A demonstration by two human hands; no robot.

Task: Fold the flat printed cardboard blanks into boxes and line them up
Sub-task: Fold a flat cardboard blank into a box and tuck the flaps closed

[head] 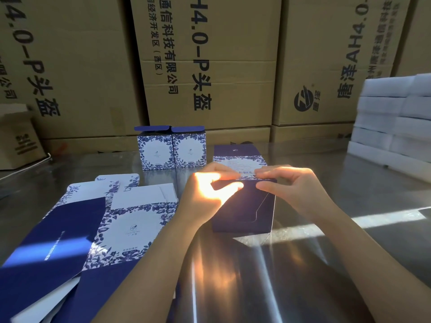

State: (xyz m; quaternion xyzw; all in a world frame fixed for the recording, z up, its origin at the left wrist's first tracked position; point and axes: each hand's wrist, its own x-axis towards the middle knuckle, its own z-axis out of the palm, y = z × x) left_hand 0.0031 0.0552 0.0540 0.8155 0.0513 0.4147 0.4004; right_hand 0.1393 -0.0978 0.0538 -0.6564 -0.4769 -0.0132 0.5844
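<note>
Two upright folded blue-and-white floral printed cardboard boxes (156, 150) (189, 149), side by side; one part-folded dark blue printed cardboard blank (242, 201); one loose pile of flat blue-and-white printed cardboard blanks (93, 227), number uncertain; two bare hands, left hand (205, 194) and right hand (291, 187); one stack of white foam blocks (391, 127), count unclear; at least four large brown corrugated cartons (210, 61)

Both hands worked a navy blank (242, 201) on the steel bench (349, 252): left hand (205, 194) and right hand (289, 185) pinched its barcode edge. Two folded boxes (172, 150) stood side by side beyond. Flat blanks (93, 229) lay stacked at left.
</note>
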